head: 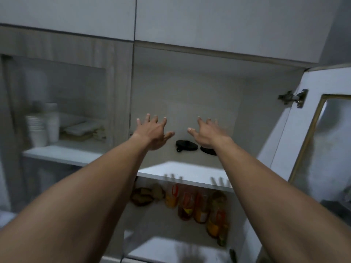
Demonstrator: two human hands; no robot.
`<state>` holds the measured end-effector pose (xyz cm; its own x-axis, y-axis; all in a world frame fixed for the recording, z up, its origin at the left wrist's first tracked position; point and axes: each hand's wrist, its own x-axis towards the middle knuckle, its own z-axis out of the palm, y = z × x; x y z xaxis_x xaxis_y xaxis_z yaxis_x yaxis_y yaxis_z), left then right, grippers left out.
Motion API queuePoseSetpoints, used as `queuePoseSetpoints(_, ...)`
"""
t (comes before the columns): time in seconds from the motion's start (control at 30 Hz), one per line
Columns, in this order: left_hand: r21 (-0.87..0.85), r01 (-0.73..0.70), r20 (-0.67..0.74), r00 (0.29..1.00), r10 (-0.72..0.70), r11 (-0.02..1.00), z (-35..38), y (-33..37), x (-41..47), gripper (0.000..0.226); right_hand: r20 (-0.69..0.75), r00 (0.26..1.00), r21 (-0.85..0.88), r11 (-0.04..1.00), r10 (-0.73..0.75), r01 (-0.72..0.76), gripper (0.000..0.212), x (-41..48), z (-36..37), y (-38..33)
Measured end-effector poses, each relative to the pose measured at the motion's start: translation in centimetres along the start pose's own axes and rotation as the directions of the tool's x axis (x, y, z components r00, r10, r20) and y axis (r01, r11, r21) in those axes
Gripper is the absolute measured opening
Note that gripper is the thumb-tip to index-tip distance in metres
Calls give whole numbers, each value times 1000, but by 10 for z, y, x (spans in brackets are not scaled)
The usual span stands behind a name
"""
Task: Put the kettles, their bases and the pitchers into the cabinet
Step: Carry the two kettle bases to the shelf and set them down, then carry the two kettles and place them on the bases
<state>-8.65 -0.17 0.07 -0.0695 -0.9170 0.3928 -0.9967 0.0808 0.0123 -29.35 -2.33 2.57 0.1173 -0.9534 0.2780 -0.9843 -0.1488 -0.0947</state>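
Hands empty: left hand [152, 132] and right hand [207, 132] are spread wide, holding nothing, over 2 black bases [186, 145] set deep on the cabinet shelf [182, 172], likely leaving front room for kettles.

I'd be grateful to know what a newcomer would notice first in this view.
Two bare arms reach up into the open cabinet, left hand and right hand spread and empty above the upper shelf. Behind them lie two black kettle bases. Orange-labelled bottles crowd the shelf below.
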Motion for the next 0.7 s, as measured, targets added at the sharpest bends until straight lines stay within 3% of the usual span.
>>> queuePoseSetpoints(0.4, 102, 306, 2, 952, -307, 947, -69, -88, -209, 77, 46, 953, 104, 951, -298, 292, 82, -129, -2, -134)
queuePoseSetpoints(0.7, 187, 584, -16, 806, -592, 790, -122, -173, -389, 75, 46, 808, 209, 797, -587, 567, 76, -221, 3, -278)
